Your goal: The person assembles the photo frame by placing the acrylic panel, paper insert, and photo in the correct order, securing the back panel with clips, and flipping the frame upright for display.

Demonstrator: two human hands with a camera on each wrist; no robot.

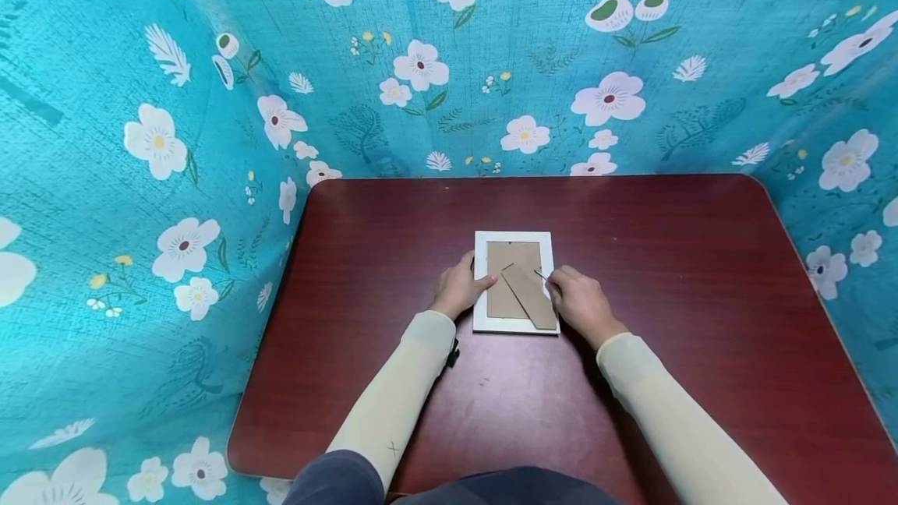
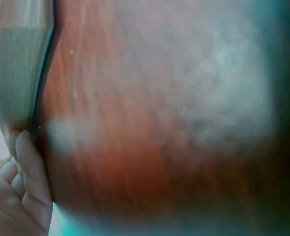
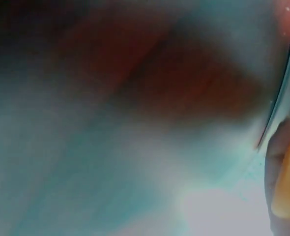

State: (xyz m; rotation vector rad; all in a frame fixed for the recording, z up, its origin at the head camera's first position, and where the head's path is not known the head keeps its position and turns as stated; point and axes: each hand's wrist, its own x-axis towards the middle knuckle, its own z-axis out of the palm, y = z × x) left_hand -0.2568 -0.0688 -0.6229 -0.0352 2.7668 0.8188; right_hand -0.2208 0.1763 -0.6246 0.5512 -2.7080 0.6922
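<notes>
A white picture frame [image 1: 515,326] lies back side up on the table, with a brown backing board [image 1: 515,252] set in it. Slanted across the board is a brown stand leg [image 1: 535,302]. My left hand [image 1: 457,287] grips the frame's left side, thumb over the border; in the left wrist view its fingers [image 2: 29,167] are at the frame's edge [image 2: 43,73]. My right hand [image 1: 581,304] holds a screwdriver with an orange-yellow handle [image 3: 288,182]. Its thin dark shaft [image 1: 539,274] points over the frame's right border, near the backing's edge.
The dark red table [image 1: 379,256] has rounded corners and reaches out around the frame on all sides. A blue flowered cloth [image 1: 231,123] hangs behind it and along both sides. The person's body [image 1: 519,485] is at the table's near edge.
</notes>
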